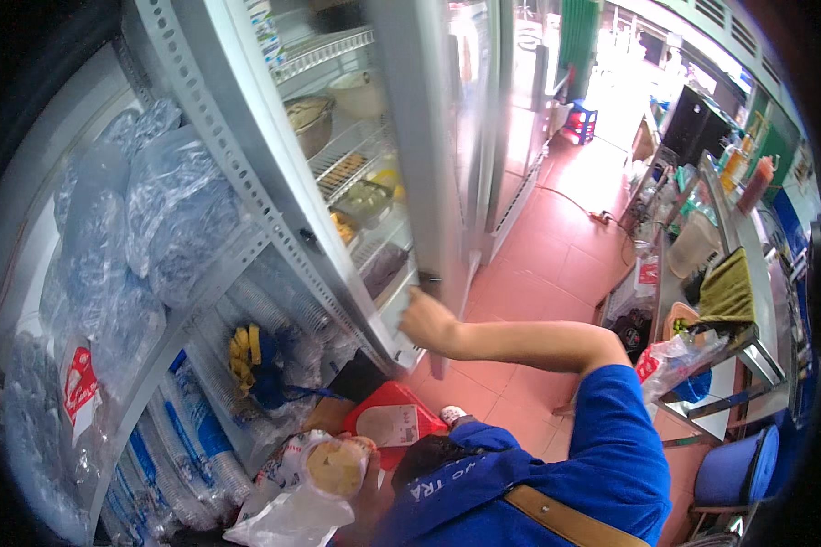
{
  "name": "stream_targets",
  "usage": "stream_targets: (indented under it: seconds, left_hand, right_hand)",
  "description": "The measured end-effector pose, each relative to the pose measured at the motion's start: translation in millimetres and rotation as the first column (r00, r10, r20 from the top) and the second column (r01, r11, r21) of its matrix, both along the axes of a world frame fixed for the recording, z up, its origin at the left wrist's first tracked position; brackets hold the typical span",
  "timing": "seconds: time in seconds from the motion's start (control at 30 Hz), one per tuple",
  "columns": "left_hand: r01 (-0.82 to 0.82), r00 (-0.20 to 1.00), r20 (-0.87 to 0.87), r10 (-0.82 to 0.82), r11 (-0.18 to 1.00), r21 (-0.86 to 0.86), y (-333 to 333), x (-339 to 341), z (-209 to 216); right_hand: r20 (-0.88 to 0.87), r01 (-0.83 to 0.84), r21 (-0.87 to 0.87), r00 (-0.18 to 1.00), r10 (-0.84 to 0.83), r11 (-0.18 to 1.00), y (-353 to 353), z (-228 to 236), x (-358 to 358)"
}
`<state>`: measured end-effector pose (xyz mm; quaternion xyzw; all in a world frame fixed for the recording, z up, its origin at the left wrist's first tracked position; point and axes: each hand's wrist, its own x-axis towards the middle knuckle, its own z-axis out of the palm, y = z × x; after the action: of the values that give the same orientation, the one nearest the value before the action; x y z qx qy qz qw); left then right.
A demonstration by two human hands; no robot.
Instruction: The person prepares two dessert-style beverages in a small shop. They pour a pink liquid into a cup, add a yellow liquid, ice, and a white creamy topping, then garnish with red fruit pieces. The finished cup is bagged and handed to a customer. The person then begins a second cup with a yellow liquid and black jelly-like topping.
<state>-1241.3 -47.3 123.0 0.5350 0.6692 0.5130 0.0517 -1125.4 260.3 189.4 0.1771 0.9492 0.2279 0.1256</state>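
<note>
My right arm, in a blue sleeve, reaches across to a glass-door refrigerator standing partly open. My right hand [429, 324] is closed at the edge of the refrigerator door [429, 182], low down. Inside, wire shelves [347, 164] carry bowls [310, 123] and food containers [365, 201]. At the bottom of the view my left hand [367, 497], blurred and partly hidden, is closed on a clear plastic bag [292, 520] with a round tan content [335, 467]. A red dustpan-shaped thing [388, 401] with a pale label lies beyond it.
On the left, a perforated metal rack [214, 273] bears bagged plastic goods [173, 191] and stacked clear cups [187, 428]. Yellow-and-blue gloves [246, 360] hang there. To the right are a cluttered metal table [748, 356], a blue bucket [730, 465] and a cord [570, 196] across the red tiled floor [529, 283].
</note>
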Motion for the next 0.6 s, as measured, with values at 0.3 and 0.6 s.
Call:
stream_targets:
  seconds: [0.3, 0.6]
  left_hand:
    - [-0.001, 0.877, 0.480, 0.015, 1.000, -0.029, 66, -25, -67]
    - [-0.222, 0.911, 0.304, 0.277, 0.953, -0.204, 211, 40, -42]
  right_hand:
    - [-0.440, 0.498, -0.570, 0.486, -0.755, 0.653, 36, 35, 78]
    - [-0.717, 0.282, -0.571, 0.285, -0.636, 0.771, 384, -105, 9]
